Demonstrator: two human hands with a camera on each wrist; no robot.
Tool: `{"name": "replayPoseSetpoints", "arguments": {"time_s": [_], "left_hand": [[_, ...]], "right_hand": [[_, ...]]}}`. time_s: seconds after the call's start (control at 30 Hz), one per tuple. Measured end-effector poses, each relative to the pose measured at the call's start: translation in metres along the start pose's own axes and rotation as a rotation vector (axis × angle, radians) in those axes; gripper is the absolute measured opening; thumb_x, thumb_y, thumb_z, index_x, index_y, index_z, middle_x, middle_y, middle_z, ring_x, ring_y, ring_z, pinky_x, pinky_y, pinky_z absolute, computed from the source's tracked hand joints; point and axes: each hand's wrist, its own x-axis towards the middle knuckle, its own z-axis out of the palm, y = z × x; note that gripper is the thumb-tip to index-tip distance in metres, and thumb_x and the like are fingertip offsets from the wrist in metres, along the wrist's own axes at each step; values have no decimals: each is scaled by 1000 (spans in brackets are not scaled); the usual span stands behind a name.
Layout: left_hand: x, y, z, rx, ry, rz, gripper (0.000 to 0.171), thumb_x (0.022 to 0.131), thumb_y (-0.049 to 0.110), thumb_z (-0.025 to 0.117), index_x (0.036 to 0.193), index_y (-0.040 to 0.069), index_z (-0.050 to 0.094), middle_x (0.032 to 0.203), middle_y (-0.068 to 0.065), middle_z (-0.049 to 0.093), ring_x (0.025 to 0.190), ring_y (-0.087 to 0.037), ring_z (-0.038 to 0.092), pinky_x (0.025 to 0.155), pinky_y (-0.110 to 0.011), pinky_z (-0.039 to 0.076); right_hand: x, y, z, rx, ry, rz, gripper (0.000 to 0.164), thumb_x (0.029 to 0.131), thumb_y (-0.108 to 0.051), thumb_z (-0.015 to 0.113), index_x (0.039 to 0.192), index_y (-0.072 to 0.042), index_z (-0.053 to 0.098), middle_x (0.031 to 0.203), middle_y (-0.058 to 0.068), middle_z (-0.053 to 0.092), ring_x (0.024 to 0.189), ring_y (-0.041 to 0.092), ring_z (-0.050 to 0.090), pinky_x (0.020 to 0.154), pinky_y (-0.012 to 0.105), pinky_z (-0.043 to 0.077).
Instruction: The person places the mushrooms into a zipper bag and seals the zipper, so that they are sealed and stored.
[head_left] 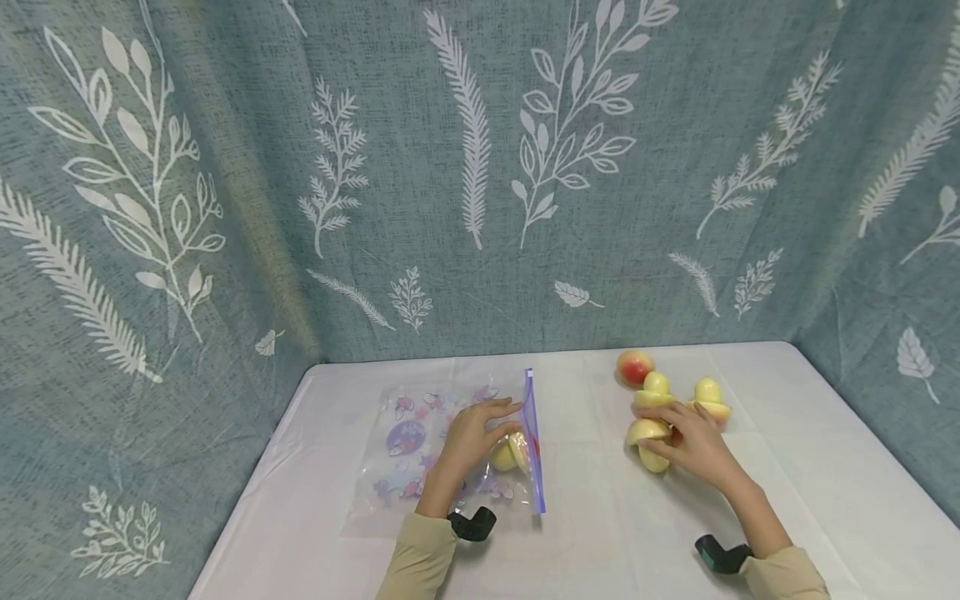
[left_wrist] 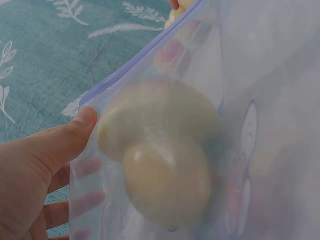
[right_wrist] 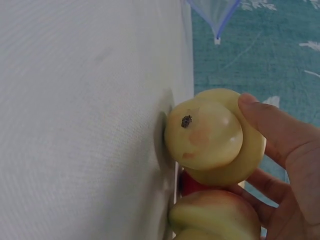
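Observation:
A clear zip bag with purple and pink prints lies flat on the table, its purple zip edge facing right. My left hand pinches the bag beside its mouth, thumb outside and fingers seen through the plastic in the left wrist view. Inside sits a pale yellow, mushroom-shaped gourd. On the right, my right hand grips another such gourd by its wider part, thumb on one side, fingers behind. That gourd lies low, close to the white cloth. A neighbouring gourd touches or nearly touches those fingers.
More gourds stand around the right hand: a red-faced one at the back, one in front of it, and one to the right. White cloth covers the table. A patterned teal curtain encloses the back and sides.

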Motion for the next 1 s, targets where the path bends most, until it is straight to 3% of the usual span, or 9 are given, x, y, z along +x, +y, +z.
{"name": "replayPoseSetpoints", "arguments": {"time_s": [0.2,0.47,0.6,0.73,0.87,1.0], "left_hand": [[0,1,0,5,3,2,37,85,36,63,116,16,66,125,-8,60,119,-30,53,102,-46,40],[1,0,1,3,3,-8,37,84,36,63,116,17,66,125,-7,60,119,-30,53,102,-46,40],[2,0,1,-1,5,-5,38,84,36,63,116,16,66,125,-8,60,118,-30,53,101,-46,40],[1,0,0,-2,5,-8,38,84,37,63,116,16,66,124,-8,60,119,-30,53,102,-46,40],[1,1,0,0,4,-12,37,85,36,63,116,16,66,125,-8,60,119,-30,53,102,-45,40],[1,2,0,-2,5,-6,37,85,35,63,116,15,66,124,-10,60,119,-30,53,101,-46,40]], "right_hand": [[1,-1,-1,27,17,7,42,73,-24,78,111,-12,66,109,8,64,66,12,44,94,71,22],[4,0,-3,43,51,11,42,71,-22,79,109,-12,66,92,0,60,63,10,43,91,68,27],[5,0,-3,38,62,10,42,71,-22,80,109,-12,66,90,-2,59,62,9,43,82,51,35],[7,0,-4,35,72,5,42,71,-22,80,109,-12,67,93,-1,62,61,11,47,67,29,35],[9,-1,-4,60,72,0,42,72,-21,79,110,-10,66,95,3,63,63,15,50,55,21,41],[11,-3,-5,97,68,7,42,73,-20,79,111,-8,65,97,4,63,70,14,51,52,21,45]]}}
